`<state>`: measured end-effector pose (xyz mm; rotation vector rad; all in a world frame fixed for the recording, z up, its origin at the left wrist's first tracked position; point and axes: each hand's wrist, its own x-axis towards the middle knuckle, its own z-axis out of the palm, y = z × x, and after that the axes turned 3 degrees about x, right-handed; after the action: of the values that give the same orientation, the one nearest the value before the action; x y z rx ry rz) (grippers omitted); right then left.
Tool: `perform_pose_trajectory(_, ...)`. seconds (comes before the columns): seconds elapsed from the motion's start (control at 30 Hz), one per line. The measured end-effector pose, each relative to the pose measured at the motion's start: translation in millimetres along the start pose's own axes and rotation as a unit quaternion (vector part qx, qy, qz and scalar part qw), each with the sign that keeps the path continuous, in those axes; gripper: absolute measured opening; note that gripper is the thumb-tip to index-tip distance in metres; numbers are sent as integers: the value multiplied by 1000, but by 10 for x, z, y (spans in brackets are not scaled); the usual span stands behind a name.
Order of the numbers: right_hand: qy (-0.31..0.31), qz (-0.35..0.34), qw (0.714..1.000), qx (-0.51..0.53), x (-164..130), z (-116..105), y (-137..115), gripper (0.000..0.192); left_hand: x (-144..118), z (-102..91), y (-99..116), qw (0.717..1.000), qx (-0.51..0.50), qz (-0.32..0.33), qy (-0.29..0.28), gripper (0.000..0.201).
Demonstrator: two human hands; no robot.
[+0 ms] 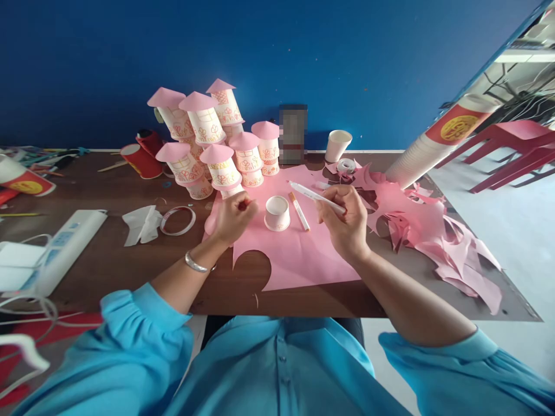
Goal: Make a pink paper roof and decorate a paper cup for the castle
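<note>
My right hand (345, 216) grips a white marker (307, 193) whose reddish tip points left, above the pink paper sheet (303, 260). Closed over the sheet's left side, my left hand (236, 215) shows a bit of red between the fingers, too small to name. Between my hands a short white paper cup piece (277, 214) stands on the sheet, its open end up. Beside it lies a white marker with orange ends (299, 212). Behind my left hand stand several white cup towers (207, 126) with pink cone roofs and reddish drawings.
Pink paper scraps (416, 214) and a tall stack of paper cups (442, 141) are at the right. A paper cup (339, 145) and a tape roll (346, 166) stand farther back. To the left lie a paper ring (178, 221), red cups (142, 162) and a white power strip (71, 248).
</note>
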<state>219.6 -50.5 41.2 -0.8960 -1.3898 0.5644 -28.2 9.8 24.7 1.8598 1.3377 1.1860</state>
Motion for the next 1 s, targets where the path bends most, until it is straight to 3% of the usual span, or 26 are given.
perform_pose_trajectory(0.1,-12,54,998,9,7,12,179,15,-16,18,-48,984,173,32,-38,25)
perform_pose_trajectory(0.2,-49,54,997,-21,28,-15,324,21,-37,33,-112,967,246,54,-36,18)
perform_pose_trajectory(0.33,-59,3,977,-206,211,-115,476,33,-63,87,-238,960,261,95,-22,26)
perform_pose_trajectory(0.43,-42,0,932,-361,527,-152,603,50,-70,146,-328,958,264,102,-42,24)
perform_pose_trajectory(0.53,-72,21,890,-450,910,-82,738,63,-63,176,-380,959,261,101,-46,22)
perform_pose_trajectory(0.63,-119,75,853,-503,1210,87,865,65,-49,169,-396,959,259,105,-44,19)
perform_pose_trajectory(0.77,-165,61,811,-558,1376,326,1021,65,-32,145,-403,959,257,100,-57,15)
perform_pose_trajectory(1.0,-180,51,800,-570,1379,425,1213,59,-27,155,-441,962,250,85,-69,18)
